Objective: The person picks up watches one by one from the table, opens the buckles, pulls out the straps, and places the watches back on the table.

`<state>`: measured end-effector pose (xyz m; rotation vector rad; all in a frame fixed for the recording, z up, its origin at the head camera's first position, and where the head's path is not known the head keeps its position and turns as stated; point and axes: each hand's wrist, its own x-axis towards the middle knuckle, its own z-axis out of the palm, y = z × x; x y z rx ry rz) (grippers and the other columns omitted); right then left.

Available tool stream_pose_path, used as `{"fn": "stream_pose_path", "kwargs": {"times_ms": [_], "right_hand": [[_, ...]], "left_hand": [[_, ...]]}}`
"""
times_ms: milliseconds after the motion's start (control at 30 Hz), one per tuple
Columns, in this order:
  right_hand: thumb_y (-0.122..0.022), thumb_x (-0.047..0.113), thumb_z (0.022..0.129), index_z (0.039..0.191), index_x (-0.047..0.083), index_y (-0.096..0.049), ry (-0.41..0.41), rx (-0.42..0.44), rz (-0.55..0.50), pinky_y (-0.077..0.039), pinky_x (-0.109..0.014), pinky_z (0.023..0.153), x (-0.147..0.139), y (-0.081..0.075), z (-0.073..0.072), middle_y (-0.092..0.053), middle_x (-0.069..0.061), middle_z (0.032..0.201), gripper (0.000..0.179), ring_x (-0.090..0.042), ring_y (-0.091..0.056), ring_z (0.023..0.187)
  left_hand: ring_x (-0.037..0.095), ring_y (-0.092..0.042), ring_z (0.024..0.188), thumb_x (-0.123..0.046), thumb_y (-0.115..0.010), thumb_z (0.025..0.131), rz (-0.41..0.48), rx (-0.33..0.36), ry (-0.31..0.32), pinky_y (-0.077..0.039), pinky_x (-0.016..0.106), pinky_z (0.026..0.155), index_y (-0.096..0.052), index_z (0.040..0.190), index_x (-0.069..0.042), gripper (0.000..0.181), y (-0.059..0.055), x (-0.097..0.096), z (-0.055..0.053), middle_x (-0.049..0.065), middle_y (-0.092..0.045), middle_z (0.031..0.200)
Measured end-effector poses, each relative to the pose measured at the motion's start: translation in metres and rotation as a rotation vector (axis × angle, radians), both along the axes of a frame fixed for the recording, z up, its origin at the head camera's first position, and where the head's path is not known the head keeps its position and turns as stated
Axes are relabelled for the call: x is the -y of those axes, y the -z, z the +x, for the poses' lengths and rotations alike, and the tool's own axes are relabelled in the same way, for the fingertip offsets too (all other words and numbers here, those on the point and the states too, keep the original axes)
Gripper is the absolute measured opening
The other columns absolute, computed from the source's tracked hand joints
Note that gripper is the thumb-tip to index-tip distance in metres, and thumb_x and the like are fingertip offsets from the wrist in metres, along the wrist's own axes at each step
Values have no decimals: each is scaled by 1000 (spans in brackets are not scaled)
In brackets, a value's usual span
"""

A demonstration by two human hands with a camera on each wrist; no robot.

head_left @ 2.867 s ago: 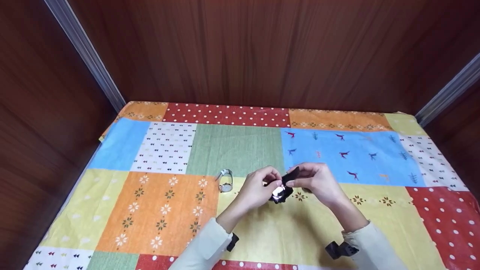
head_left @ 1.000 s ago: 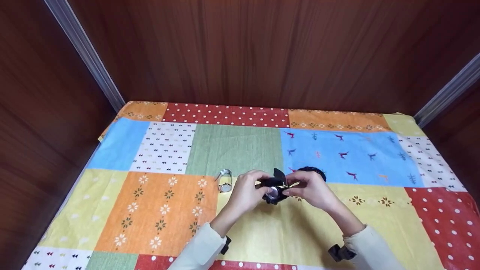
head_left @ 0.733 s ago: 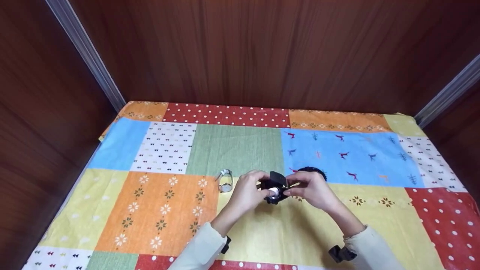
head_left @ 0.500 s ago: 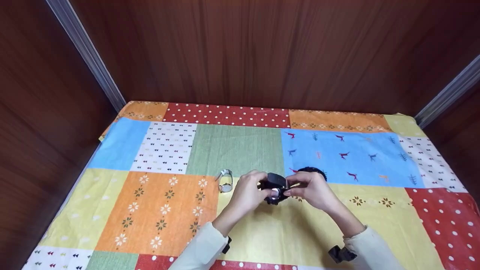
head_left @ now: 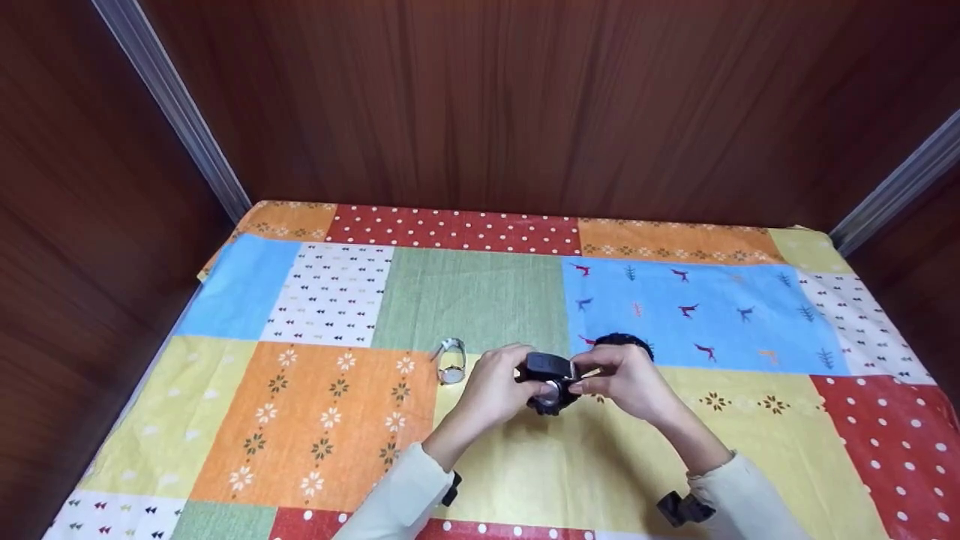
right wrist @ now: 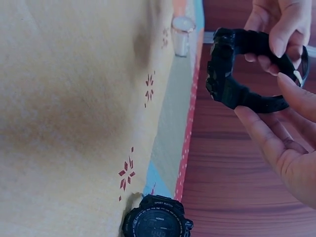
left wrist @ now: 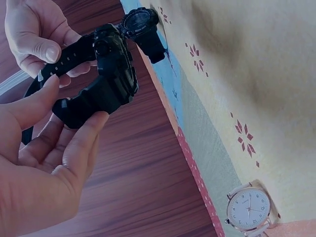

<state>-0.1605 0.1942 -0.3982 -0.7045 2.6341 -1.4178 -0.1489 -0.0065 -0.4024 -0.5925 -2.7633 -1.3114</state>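
Observation:
A chunky black wristwatch (head_left: 551, 367) is held up over the yellow patch of the cloth, its strap bent into a loop. My left hand (head_left: 491, 390) grips one side of it, thumb against the inner face and fingers around the strap. With thumb and fingers, my right hand (head_left: 626, 375) pinches the strap on the other side, near a small metal buckle (right wrist: 298, 76). In the left wrist view the loop of the watch (left wrist: 113, 69) is seen from its side. Part of the strap is hidden behind the fingers.
A second black digital watch (right wrist: 158, 219) sits on the cloth just beyond my right hand. A white-dialled watch with a light strap (head_left: 451, 367) lies left of my left hand. The patchwork tablecloth (head_left: 472, 292) reaches a dark wood panel (head_left: 480, 105) at the back.
The strap flap that stood up has tilted down toward the watch, over the last second. Since the oldest frame, both hands shifted slightly left and the second black watch came into view.

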Motion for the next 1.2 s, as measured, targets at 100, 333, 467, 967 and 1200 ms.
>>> {"fn": "stream_pose_path", "kwargs": {"times_ms": [100, 333, 467, 967, 1200], "right_hand": [[-76, 3, 69, 92, 0, -71, 4, 19, -5, -46, -20, 50, 0, -1, 0, -63, -8, 78, 24, -10, -53, 61], [-76, 4, 70, 93, 1, -71, 10, 29, -16, -44, -20, 48, 2, -3, 0, -65, -9, 79, 24, -8, -52, 59], [-76, 3, 70, 93, 1, -71, 17, 53, -27, -44, -20, 48, 2, -2, 0, -66, -9, 80, 24, -7, -52, 58], [-74, 0, 70, 94, -3, -70, 22, 78, -17, -43, -19, 49, 2, 0, -1, -67, -12, 82, 24, -9, -52, 60], [-74, -1, 70, 94, -4, -69, 26, 81, -33, -42, -18, 49, 1, -1, 0, -67, -13, 82, 25, -8, -50, 59]], "left_hand": [[15, -57, 80, -16, -76, 72, 12, 8, 5, -43, 28, 73, -65, 88, -10, 19, 1, 1, 0, -3, -63, 85], [17, -59, 83, -13, -75, 73, 46, -1, 11, -45, 29, 77, -67, 90, -9, 20, 3, 3, -2, -1, -65, 88], [17, -60, 85, -12, -74, 74, 61, -9, 13, -46, 29, 77, -67, 92, -8, 19, 3, 4, -1, 0, -65, 89], [18, -60, 90, -8, -71, 76, 58, -6, 71, -45, 30, 82, -66, 95, -8, 20, 3, 6, -1, 2, -65, 95], [18, -59, 90, -8, -69, 78, 79, -42, 85, -45, 32, 83, -65, 97, -7, 20, 7, 7, 0, 3, -65, 96]]}}
